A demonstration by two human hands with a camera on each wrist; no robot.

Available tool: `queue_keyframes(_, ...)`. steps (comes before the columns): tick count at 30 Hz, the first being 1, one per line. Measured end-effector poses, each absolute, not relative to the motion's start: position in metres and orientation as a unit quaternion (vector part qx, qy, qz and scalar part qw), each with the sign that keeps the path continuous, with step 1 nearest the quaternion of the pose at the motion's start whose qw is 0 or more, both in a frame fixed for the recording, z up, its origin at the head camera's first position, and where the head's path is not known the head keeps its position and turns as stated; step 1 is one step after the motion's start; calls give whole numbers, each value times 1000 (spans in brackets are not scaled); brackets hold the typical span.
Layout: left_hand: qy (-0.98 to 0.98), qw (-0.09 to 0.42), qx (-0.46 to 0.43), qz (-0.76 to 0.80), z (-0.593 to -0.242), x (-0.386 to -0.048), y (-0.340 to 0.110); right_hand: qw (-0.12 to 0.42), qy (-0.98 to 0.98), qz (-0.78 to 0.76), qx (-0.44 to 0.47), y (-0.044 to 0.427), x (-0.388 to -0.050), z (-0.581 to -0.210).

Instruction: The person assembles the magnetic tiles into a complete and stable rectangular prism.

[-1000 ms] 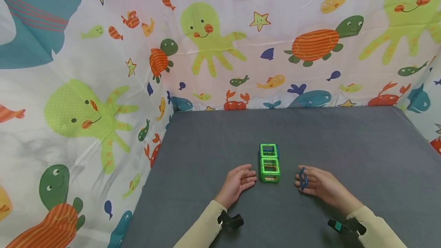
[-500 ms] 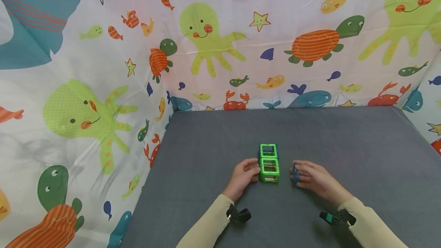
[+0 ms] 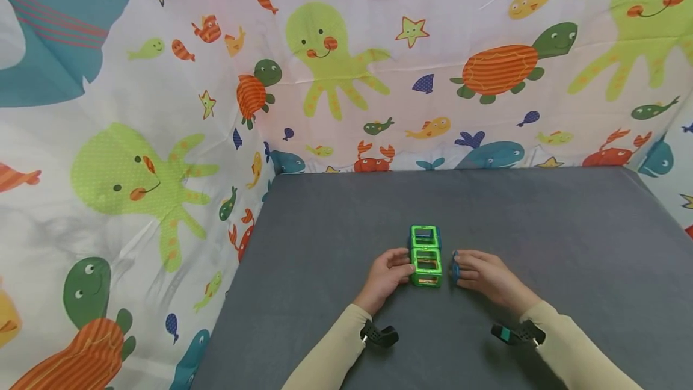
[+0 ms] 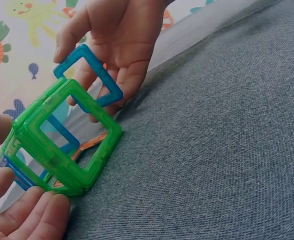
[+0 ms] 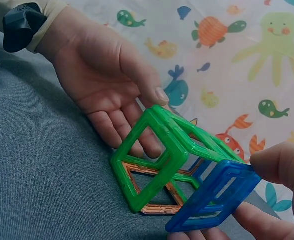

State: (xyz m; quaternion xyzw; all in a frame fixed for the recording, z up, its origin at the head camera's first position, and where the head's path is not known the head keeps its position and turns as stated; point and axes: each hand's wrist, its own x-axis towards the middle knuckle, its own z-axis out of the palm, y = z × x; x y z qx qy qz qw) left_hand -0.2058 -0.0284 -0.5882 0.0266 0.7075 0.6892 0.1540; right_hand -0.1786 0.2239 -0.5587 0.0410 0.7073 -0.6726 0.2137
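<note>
A boxy structure of square magnetic tiles (image 3: 426,249) stands on the table, green on top and front, with blue tiles toward its far part. An orange tile (image 5: 162,209) lies at its bottom. On the structure's left side, my left hand (image 3: 381,277) holds it with thumb and fingertips against the green frames (image 4: 62,165). A single blue square tile (image 4: 101,74) is pinched between the thumb and fingers of my right hand (image 3: 489,278). In the head view a narrow gap separates this tile from the structure's right side.
The grey cloth-covered table (image 3: 335,215) extends around both hands. Behind it and to the left hang white curtains (image 3: 357,107) printed with sea animals. Dark wrist straps (image 3: 381,336) sit on both sleeves.
My left hand has moved right and come into contact with the structure's left side. My right hand has carried the blue tile leftward, closer to the structure.
</note>
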Motion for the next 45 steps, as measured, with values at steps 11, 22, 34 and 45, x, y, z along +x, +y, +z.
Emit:
queue_keyframes(11, 715, 166, 29, 679, -589, -208, -31, 225, 712, -664, 40, 211, -186, -560)
queue_keyframes(22, 720, 169, 42, 671, -592, -210, -33, 214, 715, -662, 57, 203, -191, -558)
queue_keyframes(34, 719, 174, 36, 673, -590, -209, -34, 206, 740, -638, 60, 200, -194, -556)
queue_keyframes(45, 719, 169, 39, 673, -592, -208, -34, 199, 745, -633, 62, 198, -192, -554)
